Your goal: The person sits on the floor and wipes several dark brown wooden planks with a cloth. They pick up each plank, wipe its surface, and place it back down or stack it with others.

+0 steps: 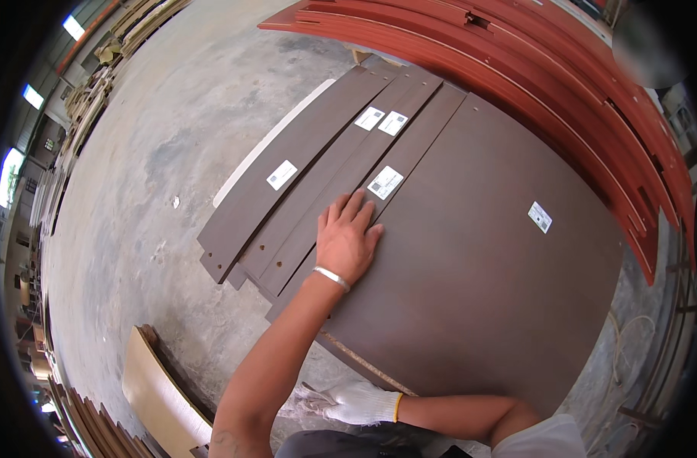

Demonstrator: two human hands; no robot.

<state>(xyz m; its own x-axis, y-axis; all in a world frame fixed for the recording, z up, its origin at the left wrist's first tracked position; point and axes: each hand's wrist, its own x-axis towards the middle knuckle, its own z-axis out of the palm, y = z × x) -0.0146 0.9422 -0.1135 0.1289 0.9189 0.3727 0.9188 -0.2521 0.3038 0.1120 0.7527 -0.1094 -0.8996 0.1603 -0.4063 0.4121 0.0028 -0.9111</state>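
My left hand (345, 243), bare with a silver bracelet at the wrist, lies palm down with fingers apart on the brown boards. It rests by the seam between a narrow board (432, 131) and a wide panel (478, 267), just below a white label (385, 183). Close to my body, my right hand (362, 402) wears a white knit glove with a yellow cuff. Its fingers point left beside the panel's near edge and look curled. Something greyish and crumpled (309, 398) shows at the fingertips; I cannot make out whether it is glove or a held thing.
More brown strips (287, 179) with labels and drilled holes lie to the left. Long red-brown boards (516, 72) are stacked along the far right. A curved light panel (161, 389) stands at lower left on the concrete floor (138, 198). A cord (617, 343) lies at right.
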